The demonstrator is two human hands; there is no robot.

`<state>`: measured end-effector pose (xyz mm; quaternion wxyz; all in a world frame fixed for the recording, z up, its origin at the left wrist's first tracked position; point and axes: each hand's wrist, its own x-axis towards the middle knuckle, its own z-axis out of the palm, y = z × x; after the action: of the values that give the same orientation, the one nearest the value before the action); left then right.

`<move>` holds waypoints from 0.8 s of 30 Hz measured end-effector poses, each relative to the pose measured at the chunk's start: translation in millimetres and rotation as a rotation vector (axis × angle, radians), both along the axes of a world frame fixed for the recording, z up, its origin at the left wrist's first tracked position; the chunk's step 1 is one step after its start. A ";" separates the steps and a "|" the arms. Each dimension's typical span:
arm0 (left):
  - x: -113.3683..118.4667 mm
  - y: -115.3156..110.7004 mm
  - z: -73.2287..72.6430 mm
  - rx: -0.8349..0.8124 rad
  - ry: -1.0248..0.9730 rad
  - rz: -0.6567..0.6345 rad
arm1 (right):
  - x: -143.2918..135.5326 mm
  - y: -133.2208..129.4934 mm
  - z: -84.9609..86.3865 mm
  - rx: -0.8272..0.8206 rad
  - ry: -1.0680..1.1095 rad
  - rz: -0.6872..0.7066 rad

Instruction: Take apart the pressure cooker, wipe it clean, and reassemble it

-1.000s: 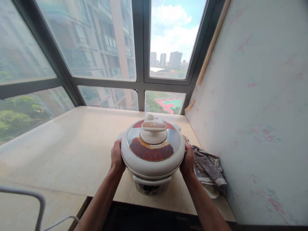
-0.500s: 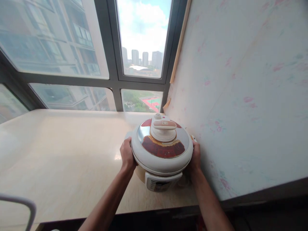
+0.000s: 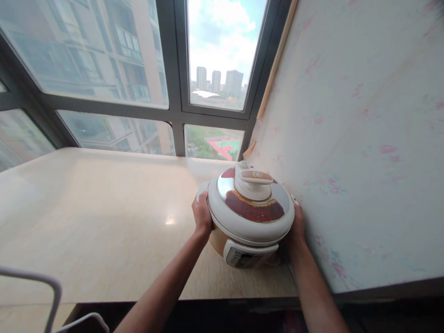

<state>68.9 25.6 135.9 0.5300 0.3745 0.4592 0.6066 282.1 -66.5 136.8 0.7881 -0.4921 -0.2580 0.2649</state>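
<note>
A white electric pressure cooker (image 3: 249, 233) with a tan body stands upright on the pale marble-look sill, close to the papered wall. Its lid (image 3: 255, 210) is on, with a brown-and-silver top and a raised lid handle (image 3: 256, 178). On the front is a control panel (image 3: 248, 256). My left hand (image 3: 203, 212) grips the cooker's left side, thumb up by the side handle. Around the right side, next to the wall, my right hand (image 3: 296, 226) holds it too; most of its fingers are hidden behind the cooker.
The sill (image 3: 104, 222) stretches left of the cooker. Grey-framed windows (image 3: 176, 115) rise behind it, and a flowered wall (image 3: 364, 162) bounds the right. White curved tubing (image 3: 52, 282) shows at the lower left. Below the sill's front edge it is dark.
The view has turned slightly left, so the scene sits further right. The cooker has shifted a little to the right against the window and wall, with both hands still on it.
</note>
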 end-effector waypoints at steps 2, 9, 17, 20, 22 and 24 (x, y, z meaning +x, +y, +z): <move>-3.6 1.9 -7.0 0.062 0.043 -0.036 | -7.5 -4.1 3.3 -0.014 0.102 0.117; -31.0 3.2 -35.6 0.268 0.127 -0.282 | -39.0 -52.1 -40.8 0.053 0.169 -0.550; -121.2 -13.4 -114.0 0.074 0.302 -0.237 | -191.4 -99.6 -154.6 -0.268 0.022 -0.124; -155.3 -20.8 -127.9 0.039 0.333 -0.174 | -241.2 -66.0 -151.2 -0.257 -0.040 0.135; -169.0 -23.0 -130.1 0.039 0.312 -0.171 | -258.2 -27.6 -137.0 -0.253 -0.103 0.284; -174.6 -21.3 -130.3 0.043 0.277 -0.170 | -266.4 15.3 -124.1 -0.253 -0.148 0.378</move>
<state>-105.8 4.3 5.6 0.5030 0.5032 0.4814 0.5119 15.7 -51.2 12.7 0.6357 -0.5480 -0.3674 0.4008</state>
